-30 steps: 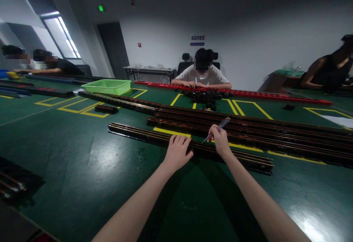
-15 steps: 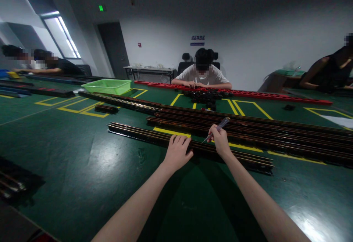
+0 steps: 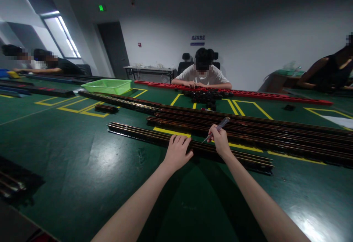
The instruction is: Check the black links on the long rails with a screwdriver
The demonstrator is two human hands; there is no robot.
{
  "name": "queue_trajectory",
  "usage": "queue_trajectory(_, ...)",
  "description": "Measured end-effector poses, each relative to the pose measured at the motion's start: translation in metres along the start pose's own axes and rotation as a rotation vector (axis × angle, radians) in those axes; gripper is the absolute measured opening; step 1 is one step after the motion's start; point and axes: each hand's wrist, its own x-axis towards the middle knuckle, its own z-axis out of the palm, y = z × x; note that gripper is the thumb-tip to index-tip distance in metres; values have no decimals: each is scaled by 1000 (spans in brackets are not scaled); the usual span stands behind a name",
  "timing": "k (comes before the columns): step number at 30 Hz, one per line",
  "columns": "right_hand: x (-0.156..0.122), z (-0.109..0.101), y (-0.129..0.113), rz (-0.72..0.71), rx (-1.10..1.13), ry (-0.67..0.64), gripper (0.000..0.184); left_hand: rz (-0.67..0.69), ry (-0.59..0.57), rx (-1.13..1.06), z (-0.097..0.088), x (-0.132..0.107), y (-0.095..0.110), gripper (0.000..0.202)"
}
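Note:
A long dark rail with copper strips [image 3: 138,132] lies across the green table in front of me. My left hand [image 3: 177,152] rests on it, fingers curled over its near edge and pressing it down. Just to the right, my right hand [image 3: 220,139] pinches a thin screwdriver with a clear handle [image 3: 217,127], its tip pointing down at the same rail. Both forearms reach in from the bottom of the view.
More long rails [image 3: 275,130] lie stacked behind. A pile of small black parts [image 3: 206,97] and a red rail [image 3: 248,94] sit in front of a person seated opposite. A green tray [image 3: 107,86] stands at the back left. Other people work at both sides.

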Motion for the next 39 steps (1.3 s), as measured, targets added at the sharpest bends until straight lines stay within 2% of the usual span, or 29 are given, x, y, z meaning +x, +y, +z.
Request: queue_trajectory(39,0,0,0,8,-1,-1,20,-1,9,-16,2,-1,-1,33)
